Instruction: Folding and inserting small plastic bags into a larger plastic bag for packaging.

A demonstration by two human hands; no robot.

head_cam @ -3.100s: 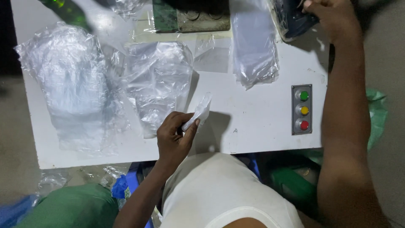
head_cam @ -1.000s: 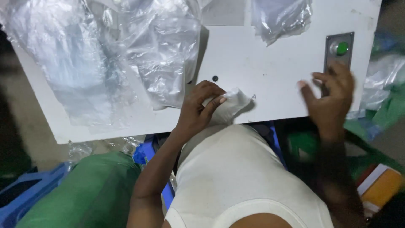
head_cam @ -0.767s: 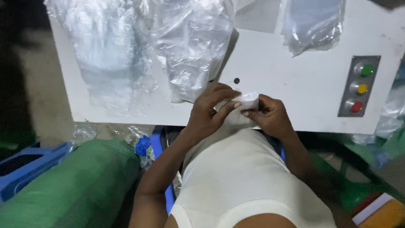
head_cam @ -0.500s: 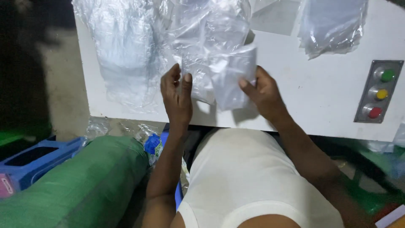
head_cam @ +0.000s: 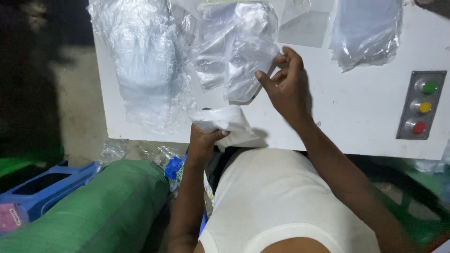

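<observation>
A person in a white sleeveless top leans over a white surface [head_cam: 356,117] strewn with clear plastic, seen from a head-worn camera looking down. The left hand [head_cam: 205,138], at the near edge of the surface, is closed around a crumpled white packet [head_cam: 225,122], which bulges out above the fist and rests partly on the surface. The right hand [head_cam: 286,86] is raised just beyond it, thumb and fingertips pinched on the lower right edge of a clear plastic bag [head_cam: 243,56] that lies wrinkled at the far middle of the surface. To the left, a larger heap of clear bags [head_cam: 145,65] spreads down toward the near left corner, and a further stack of clear sheets [head_cam: 368,30] sits at the far right, well apart from both hands. A flat clear pouch [head_cam: 304,26] lies between that stack and the pinched bag. At the right side of the surface a grey control panel [head_cam: 421,105] carries three round buttons, green, yellow and red from far to near. Below the surface, on the left, a green woven sack [head_cam: 98,211] lies beside a blue plastic crate [head_cam: 42,185], with scraps of plastic on the floor near them.
</observation>
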